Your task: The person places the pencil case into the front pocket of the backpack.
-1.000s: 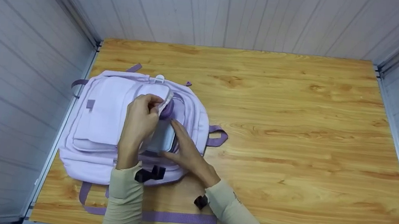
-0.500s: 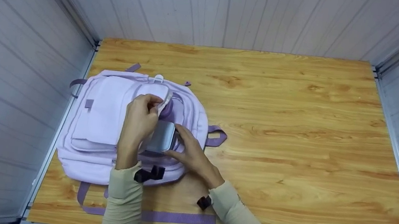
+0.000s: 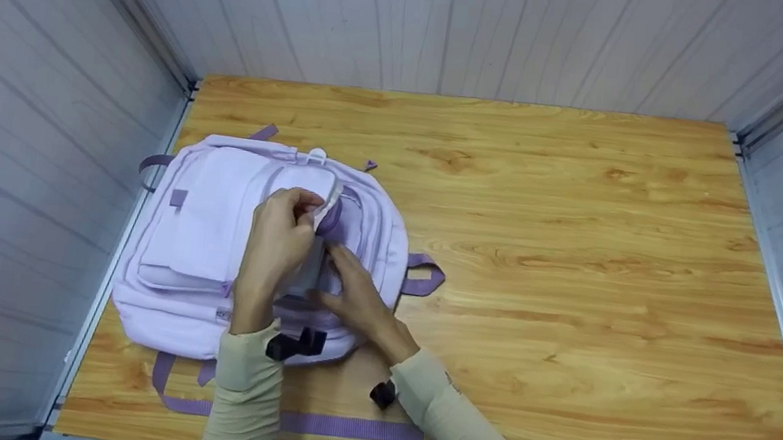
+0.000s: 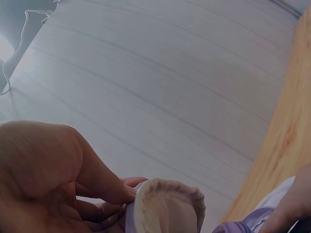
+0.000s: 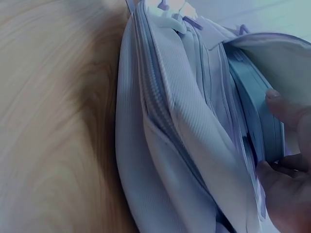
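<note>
A lilac backpack [image 3: 210, 219] lies on the left of the table, its front pocket unzipped. My left hand [image 3: 279, 243] pinches the upper edge of the pocket flap [image 4: 167, 204] between thumb and fingers, and the pale lining shows. At the pocket mouth my right hand [image 3: 362, 299] grips the end of a flat, rounded grey-blue case [image 5: 257, 111], thumb on one side and fingers on the other. Most of the case sits inside the pocket, partly hidden behind the flap and my left hand. Above it in the pocket shows a rounded purple item [image 3: 329, 219].
Purple straps [image 3: 353, 428] trail from the bag toward the table's front edge, and a top loop [image 3: 424, 275] sticks out to the right. The wooden table [image 3: 593, 299] extends right. Pale panels [image 3: 418, 19] wall the back and both sides.
The right hand first drew back slightly to the right, then moved left with the case, which now sits deeper in the pocket. My left hand keeps its pinch on the flap.
</note>
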The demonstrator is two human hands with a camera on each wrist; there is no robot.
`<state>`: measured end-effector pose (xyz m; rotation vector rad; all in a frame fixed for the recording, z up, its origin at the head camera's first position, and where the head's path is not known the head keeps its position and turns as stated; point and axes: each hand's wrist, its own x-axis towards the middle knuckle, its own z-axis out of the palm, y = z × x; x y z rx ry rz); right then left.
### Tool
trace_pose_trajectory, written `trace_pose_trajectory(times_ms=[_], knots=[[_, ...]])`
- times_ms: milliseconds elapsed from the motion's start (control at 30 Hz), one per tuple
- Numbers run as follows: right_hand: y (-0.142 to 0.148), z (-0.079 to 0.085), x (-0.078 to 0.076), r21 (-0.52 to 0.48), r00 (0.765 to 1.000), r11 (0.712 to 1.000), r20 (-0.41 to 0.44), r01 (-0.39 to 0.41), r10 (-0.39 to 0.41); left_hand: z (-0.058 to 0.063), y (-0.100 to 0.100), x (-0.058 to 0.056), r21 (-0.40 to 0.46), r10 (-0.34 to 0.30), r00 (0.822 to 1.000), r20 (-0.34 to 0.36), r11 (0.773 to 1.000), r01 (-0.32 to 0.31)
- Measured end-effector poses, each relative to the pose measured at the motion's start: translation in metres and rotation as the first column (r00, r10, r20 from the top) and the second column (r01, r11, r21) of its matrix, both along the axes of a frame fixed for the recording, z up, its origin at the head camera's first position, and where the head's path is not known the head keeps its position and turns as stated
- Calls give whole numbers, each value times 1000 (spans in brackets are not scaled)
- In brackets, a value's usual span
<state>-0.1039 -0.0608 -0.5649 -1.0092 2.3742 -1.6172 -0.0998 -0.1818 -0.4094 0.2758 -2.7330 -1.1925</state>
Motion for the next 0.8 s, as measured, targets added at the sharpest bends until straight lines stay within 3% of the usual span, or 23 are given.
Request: trace_pose_trajectory(times_ms=[300, 433, 633, 800], knots=[[8, 0, 1, 3, 999, 1000, -32, 30, -30, -3, 3, -3, 8, 1, 1000, -3, 1000, -1], [24, 5, 0, -35, 995, 995, -36, 89, -90, -4, 5, -3, 4, -3, 1000, 1, 1000, 3], [51, 16, -6, -160, 977, 966, 97, 203, -189, -10, 10, -5, -13, -11, 1000, -11, 1000, 11], [71, 25, -9, -230, 948, 928, 195, 292, -250, -32, 20, -4, -46, -10, 996, -86, 999, 6]])
